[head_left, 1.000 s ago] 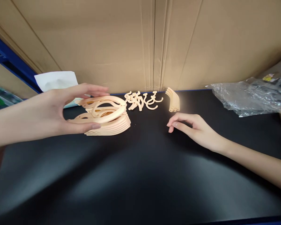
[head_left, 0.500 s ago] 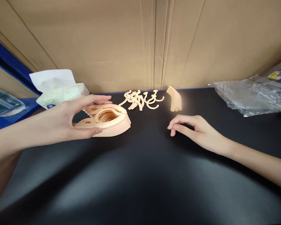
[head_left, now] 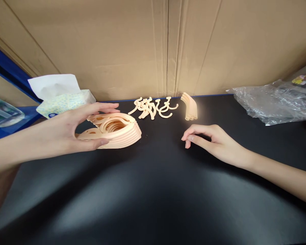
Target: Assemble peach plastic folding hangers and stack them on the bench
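My left hand (head_left: 63,131) spans a stack of peach plastic hanger bodies (head_left: 122,136) on the black tabletop, thumb along the near side and fingers over the far side. The stacked pieces are curved frames with openings through them. Part of the stack's left end is hidden by the hand. To the right, my right hand (head_left: 214,143) is held with fingers curled and thumb against the index finger; nothing shows between them. Beyond it stands a small bundle of curved peach pieces (head_left: 190,107). Loose peach hanger hooks (head_left: 149,108) lie in a pile at the back middle.
A tissue box (head_left: 66,102) with a tissue sticking out stands at the back left, beside a clear container (head_left: 5,112) on a blue frame. Crinkled clear plastic bags (head_left: 267,102) lie at the back right. Cardboard (head_left: 117,44) rises behind the black tabletop (head_left: 153,190).
The view has shifted slightly, so things on the left appear a little further left. Both hands keep the same pose, and the left one stays on the stack.
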The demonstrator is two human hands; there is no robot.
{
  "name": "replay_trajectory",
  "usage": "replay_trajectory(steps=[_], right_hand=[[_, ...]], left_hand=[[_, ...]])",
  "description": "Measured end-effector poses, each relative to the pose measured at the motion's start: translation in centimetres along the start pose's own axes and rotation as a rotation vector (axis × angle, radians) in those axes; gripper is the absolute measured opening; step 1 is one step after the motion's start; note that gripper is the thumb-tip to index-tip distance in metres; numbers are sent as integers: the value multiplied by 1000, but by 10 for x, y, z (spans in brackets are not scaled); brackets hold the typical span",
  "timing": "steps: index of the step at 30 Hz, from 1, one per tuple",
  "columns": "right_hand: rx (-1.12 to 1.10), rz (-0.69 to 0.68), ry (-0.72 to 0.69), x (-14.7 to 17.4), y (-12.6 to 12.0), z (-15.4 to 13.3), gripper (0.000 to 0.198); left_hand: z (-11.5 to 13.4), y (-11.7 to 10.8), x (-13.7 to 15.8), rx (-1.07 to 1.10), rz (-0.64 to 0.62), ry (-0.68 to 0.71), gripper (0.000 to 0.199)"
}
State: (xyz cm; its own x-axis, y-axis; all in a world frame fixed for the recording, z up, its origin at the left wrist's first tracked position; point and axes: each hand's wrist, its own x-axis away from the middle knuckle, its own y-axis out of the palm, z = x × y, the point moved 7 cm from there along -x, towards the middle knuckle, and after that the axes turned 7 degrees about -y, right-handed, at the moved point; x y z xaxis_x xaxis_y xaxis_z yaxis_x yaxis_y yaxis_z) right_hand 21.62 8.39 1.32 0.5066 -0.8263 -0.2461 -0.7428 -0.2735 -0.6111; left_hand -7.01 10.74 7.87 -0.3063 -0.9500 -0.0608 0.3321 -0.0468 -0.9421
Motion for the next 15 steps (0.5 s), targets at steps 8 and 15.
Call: replay_trajectory(steps=[8, 15], right_hand=[[1, -4, -4, 0, 0, -1, 20], [3, -4, -7, -1, 1, -1, 21]], left_hand=[[0, 2, 0, 34, -25, 10, 77], [-1, 2, 1, 3, -20, 12, 78]])
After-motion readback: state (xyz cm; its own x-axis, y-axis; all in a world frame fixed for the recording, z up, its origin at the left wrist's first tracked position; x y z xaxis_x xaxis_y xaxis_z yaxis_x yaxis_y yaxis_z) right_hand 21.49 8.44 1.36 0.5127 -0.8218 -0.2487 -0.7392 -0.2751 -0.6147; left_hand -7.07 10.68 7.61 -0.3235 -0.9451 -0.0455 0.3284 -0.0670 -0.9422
